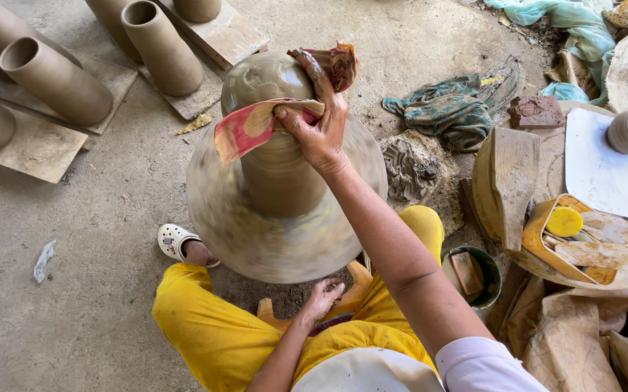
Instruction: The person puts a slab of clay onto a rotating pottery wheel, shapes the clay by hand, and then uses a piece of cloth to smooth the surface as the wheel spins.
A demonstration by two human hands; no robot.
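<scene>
One hand, the right hand (319, 129), pinches a red-and-yellow cloth (250, 125) against the wet clay pot (274, 145) centred on the spinning wheel (285, 239), smoothing it, while the left hand (322, 296) rests open below the wheel, so steady pressure seems needed next.

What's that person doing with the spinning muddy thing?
A person in yellow trousers sits on the floor at a spinning wheel with a tall wet clay pot on it. The right hand presses a red and yellow cloth against the pot's side. The left hand rests low by the wheel's near edge, holding nothing. Finished clay tubes stand on boards to the left, and a tray of tools sits to the right.
</scene>
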